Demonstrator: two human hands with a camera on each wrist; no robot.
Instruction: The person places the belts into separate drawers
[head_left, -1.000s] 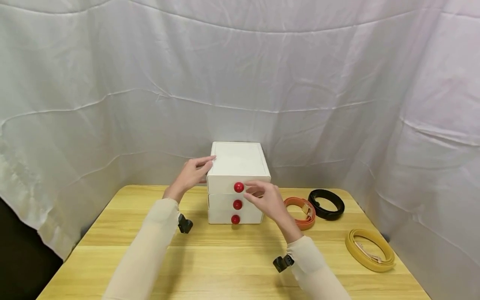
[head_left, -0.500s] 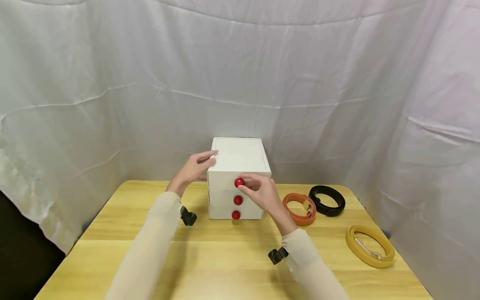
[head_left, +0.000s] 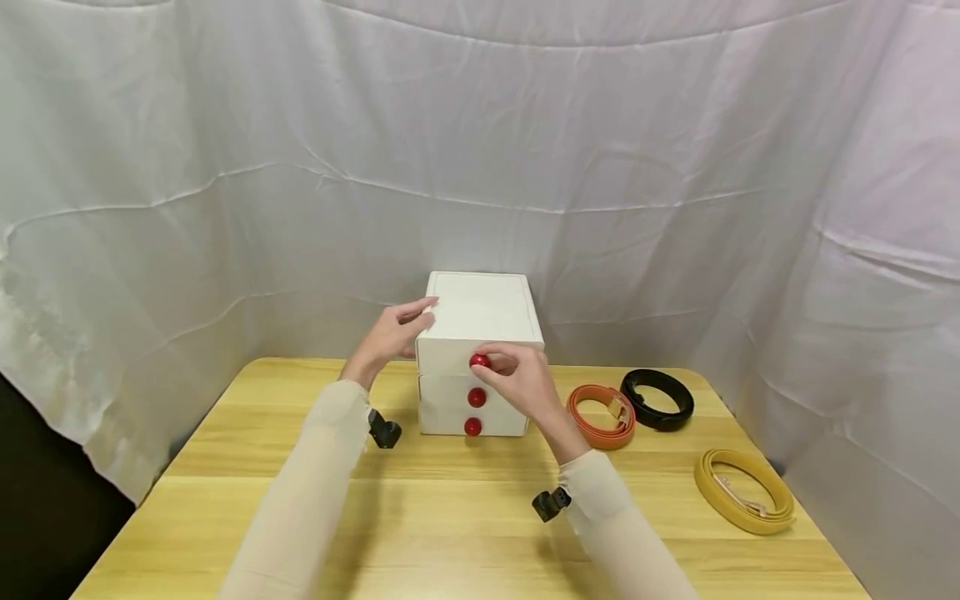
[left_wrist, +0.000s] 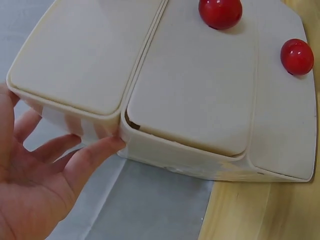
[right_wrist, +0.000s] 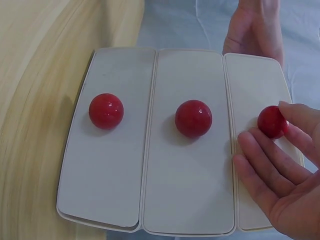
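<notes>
At frame centre, a white drawer box [head_left: 477, 350] stands on the table [head_left: 450, 533]. The left hand [head_left: 390, 335], fingers straight, presses the box's upper left side. The right hand [head_left: 517, 382], fingers curled, pinches the top red knob [head_left: 478, 361] between thumb and fingertips.

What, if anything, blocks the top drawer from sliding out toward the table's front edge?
Nothing visible does. The right hand already pinches the top red knob, the left hand rests on the white drawer box at its left side, and the wooden table before the drawers is bare. The belts lie off to the right.
</notes>
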